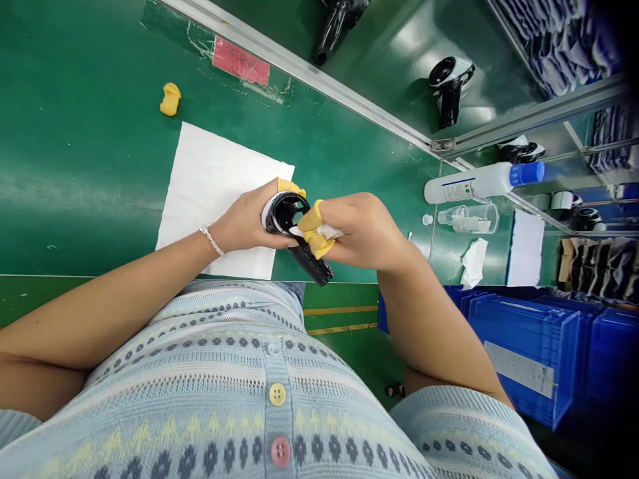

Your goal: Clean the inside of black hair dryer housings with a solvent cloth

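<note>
My left hand (245,221) is wrapped round a black-and-white handheld device (314,267) with an open round head and a black handle, held tilted above the bench's front edge. Its exact kind does not show. Yellow finger cots cover fingertips on both hands. Closed in a pinch, my right hand (357,229) grips a folded white wipe (328,231) against the rim of the round head. The fingers hide part of the wipe and of the device. Under my left hand lies a white sheet (212,176) on the green bench (100,159).
A loose yellow finger cot (170,100) lies at the left. To the right are a white bottle with a blue cap (472,183), a clear bottle (472,218) and a crumpled wipe (473,261). Similar devices (450,90) stand beyond a metal rail (319,76). Blue crates (524,352) sit below right.
</note>
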`<state>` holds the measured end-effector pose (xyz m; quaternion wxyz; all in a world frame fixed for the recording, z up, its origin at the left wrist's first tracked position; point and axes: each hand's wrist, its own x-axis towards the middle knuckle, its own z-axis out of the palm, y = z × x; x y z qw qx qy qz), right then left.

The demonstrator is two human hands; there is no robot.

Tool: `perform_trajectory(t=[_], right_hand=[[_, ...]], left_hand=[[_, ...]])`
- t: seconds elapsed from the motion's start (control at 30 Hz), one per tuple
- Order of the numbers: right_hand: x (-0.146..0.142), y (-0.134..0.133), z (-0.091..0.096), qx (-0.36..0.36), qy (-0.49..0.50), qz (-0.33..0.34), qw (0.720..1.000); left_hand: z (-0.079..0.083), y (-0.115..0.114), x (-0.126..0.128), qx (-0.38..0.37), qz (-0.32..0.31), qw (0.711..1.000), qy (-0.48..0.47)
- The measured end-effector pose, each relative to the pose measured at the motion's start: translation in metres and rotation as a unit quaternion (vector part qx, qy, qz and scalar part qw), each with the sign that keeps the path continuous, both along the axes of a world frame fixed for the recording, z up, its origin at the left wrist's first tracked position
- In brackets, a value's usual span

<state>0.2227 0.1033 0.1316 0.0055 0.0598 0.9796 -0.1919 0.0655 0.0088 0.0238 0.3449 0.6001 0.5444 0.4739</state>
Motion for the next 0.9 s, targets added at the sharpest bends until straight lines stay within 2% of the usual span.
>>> perform_trajectory(t=[0.13, 0.27, 0.37, 0.53, 0.63, 0.77, 0.83, 0.9], right_hand=[[0.010, 0.002, -0.003, -0.041, 0.068, 0.000, 0.997], [0.003, -0.005, -0.009, 0.000, 0.101, 0.016, 0.995], [-0.001, -0.004, -0.004, 0.023, 0.078, 0.033, 0.996], [0.001, 0.000, 0.010, 0.034, 0.000, 0.045, 0.998], [-0.001, -0.001, 0.006, 0.015, 0.027, 0.030, 0.999], [-0.010, -0.004, -0.003, -0.031, 0.111, -0.038, 0.993], [-0.014, -0.006, -0.005, -0.017, 0.099, -0.038, 0.994], [-0.013, -0.009, -0.003, 0.020, 0.057, -0.008, 0.998]], left_hand=[[-0.001, 0.000, 0.000, 0.016, -0.009, 1.000, -0.009], [-0.004, 0.001, 0.000, 0.038, 0.000, 0.999, -0.010], [-0.005, 0.001, 0.001, 0.052, 0.001, 0.999, -0.012], [-0.003, 0.001, 0.000, 0.016, 0.000, 1.000, 0.007], [-0.003, 0.001, 0.000, 0.001, 0.008, 1.000, 0.009], [-0.004, 0.001, -0.001, 0.024, -0.002, 1.000, -0.019], [-0.003, 0.001, -0.001, 0.044, -0.012, 0.998, -0.031], [-0.002, 0.000, -0.001, 0.044, -0.016, 0.998, -0.029]])
